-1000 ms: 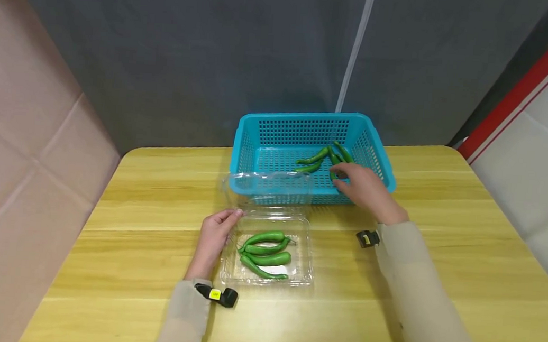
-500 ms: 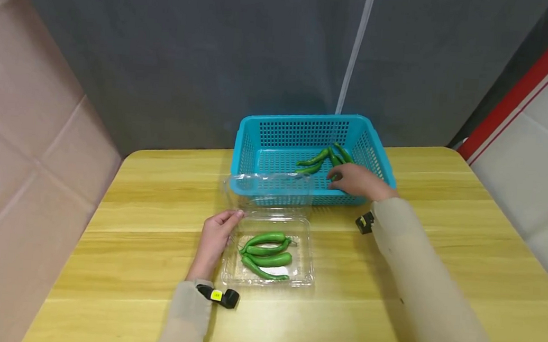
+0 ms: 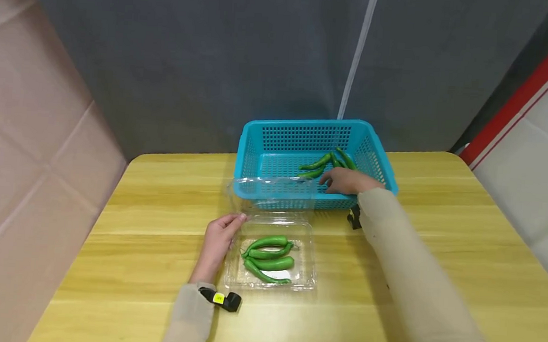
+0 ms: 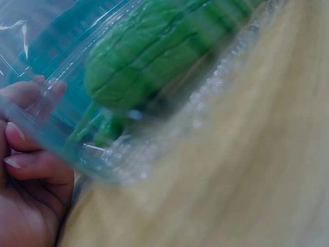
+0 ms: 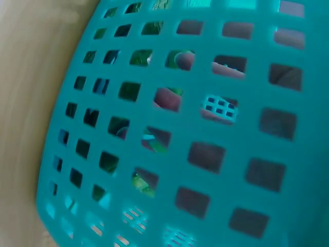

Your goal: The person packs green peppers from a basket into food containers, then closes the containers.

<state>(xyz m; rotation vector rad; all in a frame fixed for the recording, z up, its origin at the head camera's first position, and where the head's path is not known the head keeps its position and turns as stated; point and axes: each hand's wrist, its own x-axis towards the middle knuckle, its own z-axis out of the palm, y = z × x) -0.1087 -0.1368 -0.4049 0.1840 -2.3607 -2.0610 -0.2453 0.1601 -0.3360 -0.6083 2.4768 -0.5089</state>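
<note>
Your right hand (image 3: 345,181), its grip impossible to tell, rests inside the basket (image 3: 306,122), nearest its peppers (image 3: 319,162), slanting different ways just beyond. Your left hand (image 3: 216,241) pinches the box (image 3: 306,258) on the basket's near side.

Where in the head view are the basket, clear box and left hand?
Basket (image 3: 302,140), head view: on its back wall.
Clear box (image 3: 303,264), head view: on the bare right-hand side of its floor.
Left hand (image 3: 218,236), head view: on the back of the hand.
</note>
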